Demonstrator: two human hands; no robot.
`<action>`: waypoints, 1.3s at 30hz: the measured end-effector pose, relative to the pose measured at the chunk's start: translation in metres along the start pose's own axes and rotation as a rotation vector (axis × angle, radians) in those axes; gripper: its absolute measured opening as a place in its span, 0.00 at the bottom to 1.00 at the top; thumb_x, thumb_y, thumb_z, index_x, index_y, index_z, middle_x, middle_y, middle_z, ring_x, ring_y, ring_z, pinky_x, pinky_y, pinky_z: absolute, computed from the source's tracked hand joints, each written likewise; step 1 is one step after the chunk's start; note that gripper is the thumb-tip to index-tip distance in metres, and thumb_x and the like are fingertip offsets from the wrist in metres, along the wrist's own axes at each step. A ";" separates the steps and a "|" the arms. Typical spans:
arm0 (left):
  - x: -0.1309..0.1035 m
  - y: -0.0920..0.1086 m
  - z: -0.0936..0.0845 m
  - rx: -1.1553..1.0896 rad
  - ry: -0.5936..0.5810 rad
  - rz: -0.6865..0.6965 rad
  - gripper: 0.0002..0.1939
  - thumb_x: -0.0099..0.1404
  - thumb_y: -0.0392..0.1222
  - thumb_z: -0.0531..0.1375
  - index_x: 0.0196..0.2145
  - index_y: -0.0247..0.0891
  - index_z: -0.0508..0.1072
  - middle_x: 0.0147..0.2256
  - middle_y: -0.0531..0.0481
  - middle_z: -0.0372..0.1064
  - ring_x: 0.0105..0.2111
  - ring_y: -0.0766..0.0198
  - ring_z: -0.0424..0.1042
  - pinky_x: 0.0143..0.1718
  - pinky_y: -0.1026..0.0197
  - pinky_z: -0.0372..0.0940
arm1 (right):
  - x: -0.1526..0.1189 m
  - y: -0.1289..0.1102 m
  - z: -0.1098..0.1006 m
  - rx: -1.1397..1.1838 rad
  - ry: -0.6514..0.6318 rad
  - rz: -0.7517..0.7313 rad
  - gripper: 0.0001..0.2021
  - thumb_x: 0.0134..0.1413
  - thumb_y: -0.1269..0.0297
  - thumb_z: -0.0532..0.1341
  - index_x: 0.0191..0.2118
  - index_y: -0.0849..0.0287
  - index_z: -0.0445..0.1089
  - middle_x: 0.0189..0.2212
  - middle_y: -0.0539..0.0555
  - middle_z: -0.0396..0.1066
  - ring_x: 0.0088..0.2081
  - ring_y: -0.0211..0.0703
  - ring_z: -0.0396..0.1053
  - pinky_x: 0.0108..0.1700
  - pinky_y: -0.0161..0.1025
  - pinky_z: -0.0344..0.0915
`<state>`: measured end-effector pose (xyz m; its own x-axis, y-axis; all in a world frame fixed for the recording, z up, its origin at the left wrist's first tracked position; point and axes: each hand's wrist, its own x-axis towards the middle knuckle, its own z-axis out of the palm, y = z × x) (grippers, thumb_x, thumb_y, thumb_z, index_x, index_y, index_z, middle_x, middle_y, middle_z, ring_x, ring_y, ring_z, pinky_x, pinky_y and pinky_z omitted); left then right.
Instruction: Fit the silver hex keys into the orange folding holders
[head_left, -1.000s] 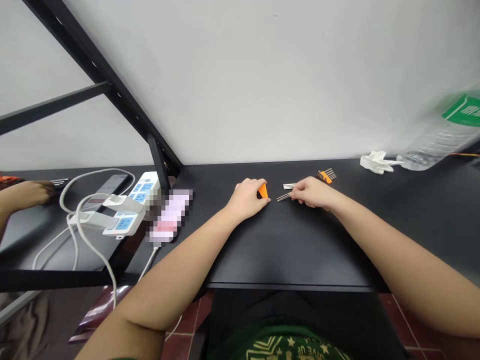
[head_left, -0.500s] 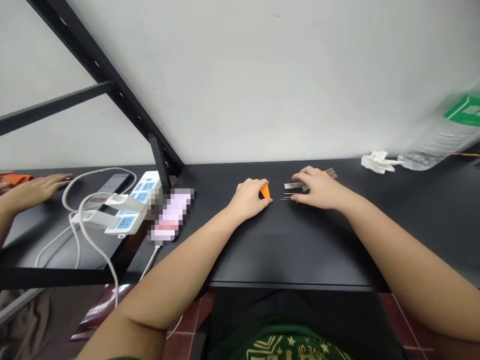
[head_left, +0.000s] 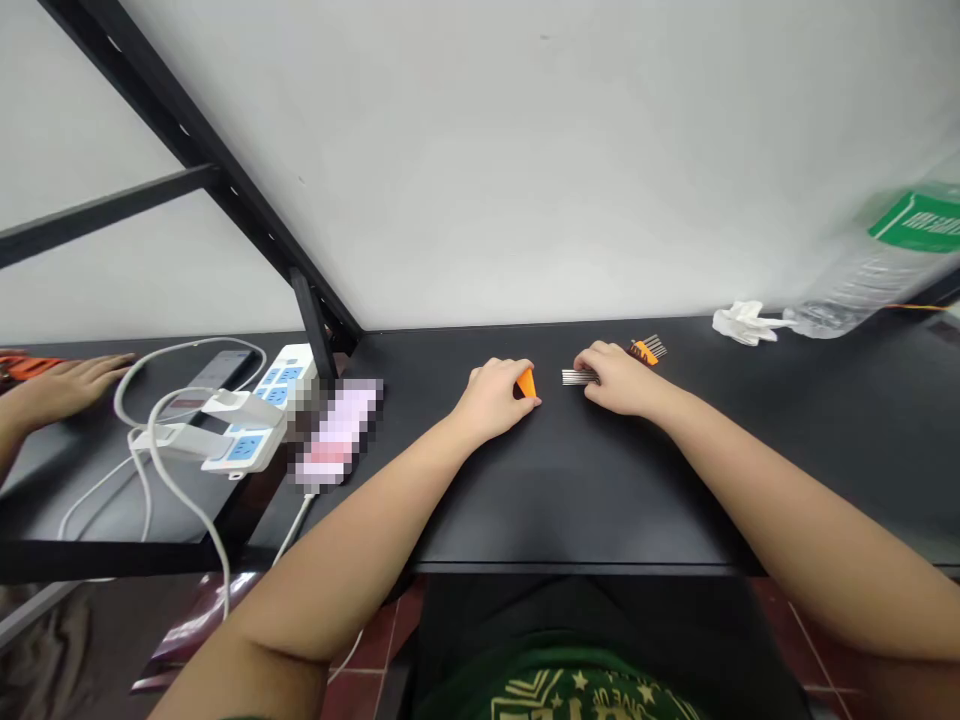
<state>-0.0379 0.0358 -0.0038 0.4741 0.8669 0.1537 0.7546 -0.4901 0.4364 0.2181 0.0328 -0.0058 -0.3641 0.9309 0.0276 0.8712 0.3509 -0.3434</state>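
My left hand (head_left: 493,400) rests on the black table with thumb and fingers closed on a small orange piece (head_left: 526,382). To its right, my right hand (head_left: 616,378) is closed round a bundle of thin metal pins (head_left: 576,377), whose tips stick out leftward from under the fingers. Just beyond my right wrist lies an orange and brown piece with metal prongs (head_left: 648,350), touched by neither hand as far as I can see.
At the left are a white power strip (head_left: 259,440), cables, a blurred phone (head_left: 339,435) and a black metal frame (head_left: 319,325). Another person's hand (head_left: 75,385) lies farther left. A crumpled tissue (head_left: 746,323) and a plastic bottle (head_left: 862,290) stand by the wall at right.
My right hand has drawn its fingers together, and the metal pins that were spread out beneath it are now in one even bundle. My left hand keeps the orange piece.
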 end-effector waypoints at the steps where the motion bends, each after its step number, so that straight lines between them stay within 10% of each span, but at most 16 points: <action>1: 0.000 0.000 0.000 -0.002 0.000 0.001 0.21 0.62 0.48 0.68 0.53 0.47 0.74 0.46 0.49 0.77 0.50 0.50 0.71 0.55 0.46 0.65 | 0.000 0.000 0.000 0.003 0.000 -0.002 0.15 0.54 0.72 0.60 0.49 0.59 0.72 0.49 0.61 0.71 0.52 0.56 0.67 0.53 0.48 0.67; 16: -0.002 0.001 0.002 -0.012 0.000 0.005 0.21 0.63 0.48 0.68 0.53 0.47 0.74 0.45 0.49 0.77 0.50 0.49 0.71 0.55 0.45 0.65 | -0.002 0.014 -0.016 0.020 -0.020 0.054 0.15 0.59 0.56 0.64 0.49 0.57 0.75 0.48 0.60 0.73 0.47 0.52 0.72 0.51 0.45 0.68; 39: -0.001 0.004 -0.002 -0.032 -0.011 -0.018 0.19 0.63 0.47 0.68 0.51 0.48 0.74 0.45 0.50 0.77 0.51 0.49 0.71 0.55 0.46 0.65 | 0.004 0.022 -0.027 -0.045 -0.069 0.402 0.06 0.48 0.64 0.67 0.34 0.56 0.73 0.34 0.56 0.77 0.35 0.49 0.73 0.33 0.40 0.62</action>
<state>-0.0362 0.0333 -0.0006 0.4658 0.8745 0.1354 0.7484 -0.4709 0.4671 0.2445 0.0466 0.0123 -0.0120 0.9864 -0.1641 0.9615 -0.0337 -0.2728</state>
